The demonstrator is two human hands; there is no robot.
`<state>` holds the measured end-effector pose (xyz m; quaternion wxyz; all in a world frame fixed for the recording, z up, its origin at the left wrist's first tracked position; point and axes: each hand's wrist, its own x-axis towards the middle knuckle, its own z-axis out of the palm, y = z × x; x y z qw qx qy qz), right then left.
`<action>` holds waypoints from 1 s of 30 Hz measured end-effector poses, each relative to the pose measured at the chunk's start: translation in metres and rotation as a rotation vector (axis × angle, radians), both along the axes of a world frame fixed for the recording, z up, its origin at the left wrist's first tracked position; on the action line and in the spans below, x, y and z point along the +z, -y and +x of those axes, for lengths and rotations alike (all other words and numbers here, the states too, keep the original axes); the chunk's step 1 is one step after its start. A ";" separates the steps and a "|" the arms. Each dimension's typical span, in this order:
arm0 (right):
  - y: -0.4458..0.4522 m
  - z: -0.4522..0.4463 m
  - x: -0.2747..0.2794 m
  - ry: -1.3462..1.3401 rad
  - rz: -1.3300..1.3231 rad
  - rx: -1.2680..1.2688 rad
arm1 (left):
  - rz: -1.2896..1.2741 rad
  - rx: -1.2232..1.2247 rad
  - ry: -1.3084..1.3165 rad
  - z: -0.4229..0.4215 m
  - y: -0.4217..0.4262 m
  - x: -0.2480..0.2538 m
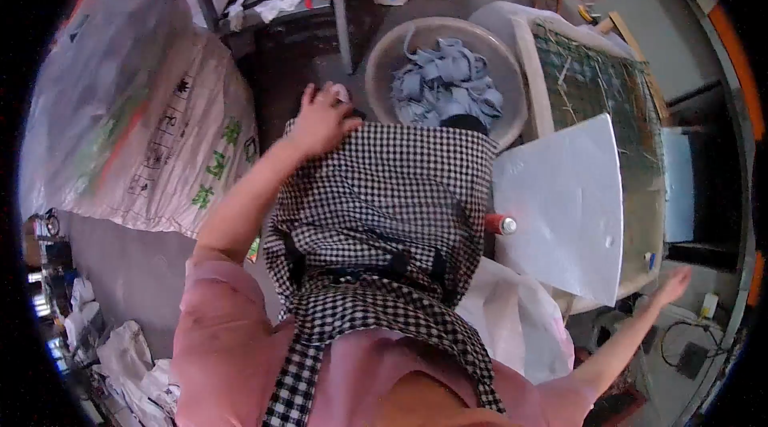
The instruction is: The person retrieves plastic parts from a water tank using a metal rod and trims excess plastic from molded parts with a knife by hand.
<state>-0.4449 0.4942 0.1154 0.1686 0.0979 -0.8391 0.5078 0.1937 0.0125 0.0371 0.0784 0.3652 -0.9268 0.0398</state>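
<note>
- Apron (384, 203), black-and-white check, fills the middle of the frame, spread over the person's lap, its far edge just below the basin.
- Sack (216, 139), pale and bulging, at the upper left, with green and black print; cloudy plastic covers its upper part.
- Bench (600, 79), at the right, with a pale rim and green mesh across its top.
- Board (564, 211), white and flat, right of centre, tilted in front of the bench; what bears it I cannot tell.
- Basin (378, 59), round, at upper centre, between the stand and the bench.
- Stand (342, 15), metal, at upper left of centre, one leg coming down close to the basin.
- White bag (512, 307), crumpled, at lower right of centre, below the board and beside the apron.
- Strips (448, 79), grey-blue, looped and heaped together inside the basin.
- Left hand (322, 121), left of centre, on the apron's upper left corner, fingers bent and somewhat apart; a small pinkish thing shows beside the fingertips, and I cannot tell whether the hand grasps it.
- Right hand (672, 287), at the lower right, arm stretched outward, nearest the bench's lower corner; too small and blurred to tell its grip.
- Can (501, 224), red with a pale top, just beside the apron's right edge, in front of the board.
</note>
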 end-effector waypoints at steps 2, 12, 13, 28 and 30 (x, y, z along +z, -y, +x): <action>0.069 0.053 0.056 -0.209 -0.085 0.125 | -0.004 -0.180 0.060 -0.002 -0.010 0.009; 0.330 0.309 0.049 0.694 -0.462 1.392 | 0.949 -0.028 -0.691 -0.007 -0.036 0.071; 0.345 0.334 0.045 1.124 -0.851 1.536 | 1.011 -0.003 -0.817 -0.008 -0.032 0.066; 0.265 0.390 0.091 0.667 -0.592 1.253 | 1.741 -0.187 -0.848 -0.042 -0.029 0.030; 0.208 0.402 0.124 0.473 -0.625 1.106 | 1.761 -0.240 -0.856 -0.042 -0.025 0.029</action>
